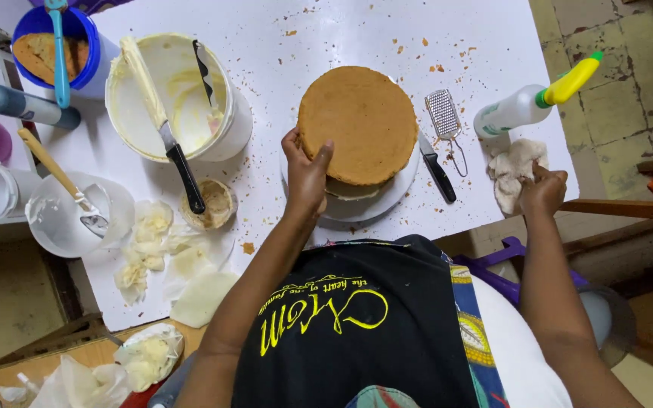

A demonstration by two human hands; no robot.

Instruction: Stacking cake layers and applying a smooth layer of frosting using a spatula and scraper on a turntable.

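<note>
One cake layer (357,125), two black-handled knives (181,162) (437,170), one grater (445,117), two bottles (534,102) (20,106).

Off to my left stands a white bucket (179,98) of cream with a long knife (162,125) laid across it. A small grater (444,117) and black-handled knife (437,168) lie by my board, a squeeze bottle (534,102) beyond.
</note>
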